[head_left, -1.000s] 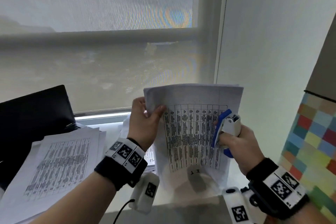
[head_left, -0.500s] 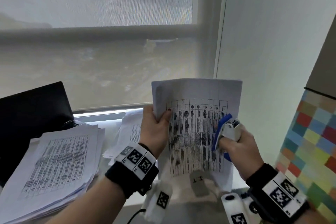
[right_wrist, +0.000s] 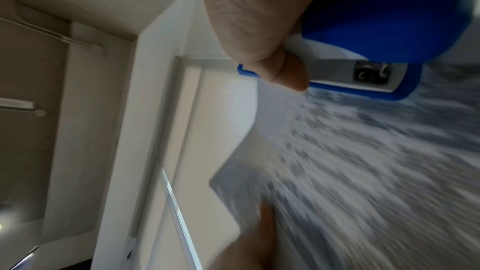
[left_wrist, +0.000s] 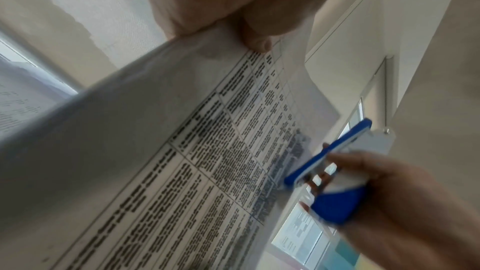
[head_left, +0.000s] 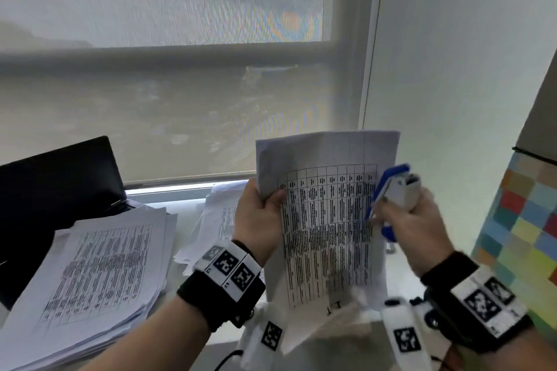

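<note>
1. At the far left I see a black screen (head_left: 54, 184). It stands tilted behind the paperwork.
2. Just right of it, near me, a tall paper stack (head_left: 99, 265) lies on the desk. Its top sheet carries a printed table and its edges are ragged.
3. Farther back, under the window blind (head_left: 180, 84), a smaller paper pile (head_left: 215, 214) shows partly behind the left wrist.
4. The left hand (head_left: 259, 220) grasps the printed sheets (head_left: 328, 220) at their left edge, close to the top. Its thumb is on the printed face and its fingers are behind.
5. Those sheets hang upright in the air between the two hands, above the desk. The table faces me and the lower end curls toward the near side.
6. The stapler (head_left: 394, 190), blue and white, sits at the sheets' right edge, in the upper half. Its long blue arm lies over the printed face. I cannot tell whether the paper edge is actually inside its mouth.
7. The right hand (head_left: 413, 226) is wrapped round the stapler's body with its fingers curled. The right wrist view is heavily smeared over the paper.
8. At the far right, a panel of coloured squares (head_left: 524, 235) stands well apart from the hands.
</note>
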Demonstrator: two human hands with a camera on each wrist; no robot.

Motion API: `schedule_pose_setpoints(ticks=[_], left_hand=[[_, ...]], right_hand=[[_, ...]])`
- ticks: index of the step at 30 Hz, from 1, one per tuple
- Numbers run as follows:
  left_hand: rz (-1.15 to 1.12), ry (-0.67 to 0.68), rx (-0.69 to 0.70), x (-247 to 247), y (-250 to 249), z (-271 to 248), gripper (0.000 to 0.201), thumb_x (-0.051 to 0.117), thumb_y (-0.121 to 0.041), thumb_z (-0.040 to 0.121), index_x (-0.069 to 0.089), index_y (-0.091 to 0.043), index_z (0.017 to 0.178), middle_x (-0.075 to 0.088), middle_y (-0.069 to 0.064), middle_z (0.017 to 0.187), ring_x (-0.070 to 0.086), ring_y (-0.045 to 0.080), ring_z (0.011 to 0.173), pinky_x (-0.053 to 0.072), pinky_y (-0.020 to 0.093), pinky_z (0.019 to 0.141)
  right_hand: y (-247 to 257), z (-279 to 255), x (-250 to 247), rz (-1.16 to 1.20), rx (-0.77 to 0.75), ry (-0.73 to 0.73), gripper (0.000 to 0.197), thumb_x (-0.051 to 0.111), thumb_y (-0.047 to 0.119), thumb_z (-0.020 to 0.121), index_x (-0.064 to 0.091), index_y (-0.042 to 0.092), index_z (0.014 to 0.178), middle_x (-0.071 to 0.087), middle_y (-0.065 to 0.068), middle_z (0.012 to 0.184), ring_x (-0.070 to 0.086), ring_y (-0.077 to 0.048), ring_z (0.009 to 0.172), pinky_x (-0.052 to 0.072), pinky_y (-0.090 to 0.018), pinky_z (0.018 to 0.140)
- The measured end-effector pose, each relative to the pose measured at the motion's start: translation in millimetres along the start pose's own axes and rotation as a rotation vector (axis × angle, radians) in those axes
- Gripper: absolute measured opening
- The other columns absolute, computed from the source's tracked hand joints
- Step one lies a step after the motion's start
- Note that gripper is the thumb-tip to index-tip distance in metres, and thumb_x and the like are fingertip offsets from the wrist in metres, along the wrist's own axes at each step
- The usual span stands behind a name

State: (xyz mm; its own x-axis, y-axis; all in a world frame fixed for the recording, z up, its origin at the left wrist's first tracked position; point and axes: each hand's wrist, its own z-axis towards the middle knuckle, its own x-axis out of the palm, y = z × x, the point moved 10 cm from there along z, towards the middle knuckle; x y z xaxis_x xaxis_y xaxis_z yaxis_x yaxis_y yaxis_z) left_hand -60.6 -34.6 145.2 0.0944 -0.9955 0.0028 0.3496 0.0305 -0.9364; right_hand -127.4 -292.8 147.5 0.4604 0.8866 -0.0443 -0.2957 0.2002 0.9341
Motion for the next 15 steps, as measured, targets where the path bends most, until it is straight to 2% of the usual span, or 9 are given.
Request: schedule_pose_setpoints(ticks=[3,5,6,8,10,12,15], left_hand=[[-0.040,0.009,-0.041,3.6,8.6,2.2,0.022,0.060,-0.030,0.075,0.062,-0.020,0.095,0.072,0.008,0.094,0.069,0.030,0.092,0.054,0.056,0.085],[-0.037,0.027,-0.052,7.3,8.9,2.0,0.023,0.061,-0.031,0.076,0.062,-0.019,0.095,0.072,0.009,0.094,0.069,0.031,0.090,0.054,0.057,0.083],[-0.030,0.039,-0.049,10.2,7.1,0.8,0.021,0.063,-0.028,0.078,0.062,-0.017,0.096,0.072,0.010,0.093,0.068,0.031,0.090,0.054,0.057,0.083],[-0.020,0.065,-0.025,16.1,1.4,-2.9,0.009,0.064,-0.015,0.086,0.061,-0.014,0.095,0.071,0.011,0.092,0.068,0.029,0.089,0.053,0.057,0.084],[-0.003,0.096,-0.001,21.6,-2.2,-6.6,0.008,0.064,-0.016,0.087,0.061,-0.017,0.094,0.071,0.008,0.090,0.067,0.026,0.087,0.053,0.055,0.085],[0.006,0.131,0.016,24.8,-4.9,-11.4,0.018,0.062,-0.028,0.079,0.060,-0.021,0.095,0.072,0.006,0.090,0.068,0.026,0.088,0.053,0.053,0.084],[-0.014,0.135,0.024,21.8,-6.2,-14.4,0.020,0.058,-0.029,0.075,0.060,-0.022,0.093,0.072,0.005,0.090,0.068,0.025,0.088,0.053,0.054,0.084]], right_hand=[[57.4,25.8,-21.8,0.092,-0.155,-0.156,0.014,0.066,0.019,0.088,0.056,0.013,0.096,0.061,-0.002,0.085,0.057,-0.003,0.060,0.046,-0.029,0.057],[93.2,38.4,-25.8,0.167,-0.251,-0.211,0.019,0.063,0.024,0.091,0.055,0.014,0.104,0.062,0.006,0.085,0.059,0.001,0.067,0.048,-0.021,0.060],[106.9,42.6,-21.6,0.190,-0.299,-0.208,0.025,0.063,0.028,0.091,0.055,0.012,0.108,0.062,0.005,0.089,0.060,-0.002,0.073,0.049,-0.019,0.063],[127.9,44.2,-2.8,0.129,-0.377,-0.175,0.038,0.063,0.037,0.089,0.054,0.009,0.114,0.063,0.001,0.096,0.060,-0.008,0.082,0.049,-0.023,0.069],[138.7,41.6,20.3,0.006,-0.419,-0.126,0.039,0.062,0.041,0.088,0.053,0.011,0.111,0.062,0.004,0.092,0.058,0.001,0.078,0.049,-0.021,0.071],[142.6,38.5,40.2,-0.047,-0.448,-0.076,0.026,0.061,0.035,0.091,0.050,0.016,0.105,0.059,0.011,0.084,0.055,0.011,0.068,0.045,-0.011,0.063],[146.9,31.9,65.4,0.003,-0.432,0.014,0.020,0.057,0.035,0.092,0.052,0.016,0.095,0.056,0.008,0.075,0.053,0.007,0.057,0.040,-0.009,0.051]])
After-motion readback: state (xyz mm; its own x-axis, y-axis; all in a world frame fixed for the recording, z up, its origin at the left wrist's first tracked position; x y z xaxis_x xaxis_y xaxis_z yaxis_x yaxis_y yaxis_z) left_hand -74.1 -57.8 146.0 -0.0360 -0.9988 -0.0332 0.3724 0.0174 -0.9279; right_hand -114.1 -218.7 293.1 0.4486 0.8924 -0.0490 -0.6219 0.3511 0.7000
